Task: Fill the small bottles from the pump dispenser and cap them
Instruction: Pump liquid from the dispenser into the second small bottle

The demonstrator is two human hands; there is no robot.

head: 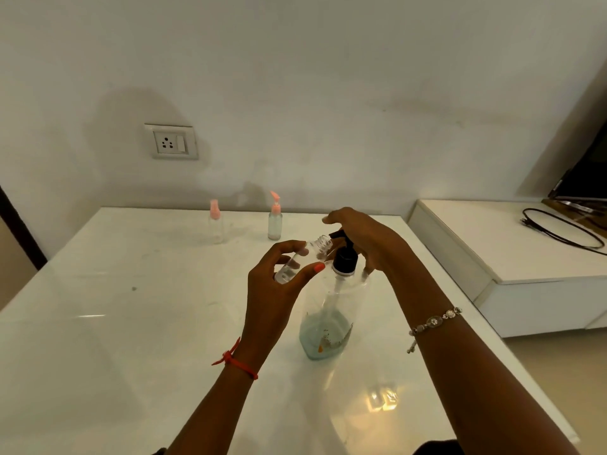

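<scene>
my left hand grips the small open bottle tilted at the pump's nozzle, right hand resting relaxed on the pump dispenser

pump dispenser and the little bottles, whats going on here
A person is filling bottles. The left hand holds an uncapped small bottle tilted, its neck close to the nozzle of the black pump. The right hand rests on top of that pump. The dispenser holds only a little liquid. A pink-capped bottle and a pink-pump bottle stand farther back on the table.
</scene>
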